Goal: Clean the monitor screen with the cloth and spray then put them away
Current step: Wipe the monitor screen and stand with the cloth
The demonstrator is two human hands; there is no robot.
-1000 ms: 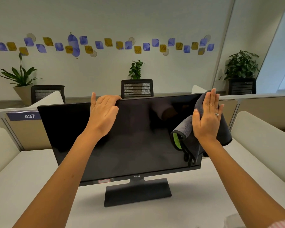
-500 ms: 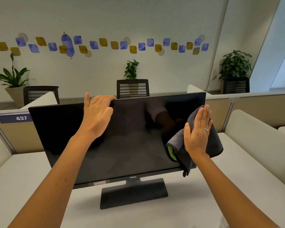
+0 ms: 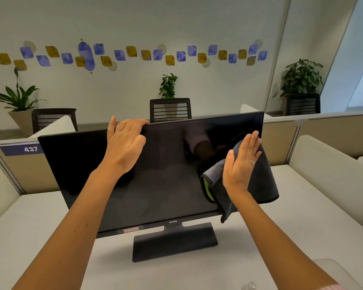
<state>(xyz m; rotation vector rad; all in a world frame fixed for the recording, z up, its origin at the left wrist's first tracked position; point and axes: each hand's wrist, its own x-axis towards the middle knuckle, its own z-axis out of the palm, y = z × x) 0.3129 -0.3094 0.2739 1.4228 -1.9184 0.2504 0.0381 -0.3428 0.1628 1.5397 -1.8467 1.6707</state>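
Observation:
A black monitor [image 3: 155, 176] stands on its base in the middle of the white desk [image 3: 29, 227], screen dark and reflective. My left hand [image 3: 124, 143] grips its top edge, fingers curled over the rim. My right hand [image 3: 241, 162] lies flat with straight fingers and presses a dark grey cloth [image 3: 262, 181] with a green inner side against the right part of the screen. The cloth hangs past the monitor's right edge and lower bezel. A small clear object [image 3: 249, 286] shows at the bottom edge; whether it is the spray I cannot tell.
Beige partitions [image 3: 323, 132] with a "437" label [image 3: 30, 149] run behind the desk. White dividers [image 3: 327, 164] flank the desk on both sides. Black mesh chairs [image 3: 170, 109] and potted plants [image 3: 300, 78] stand along the far wall.
My right hand has wiped the cloth down the right side of the screen from the top corner to mid-height. My left hand has kept its grip on the top edge.

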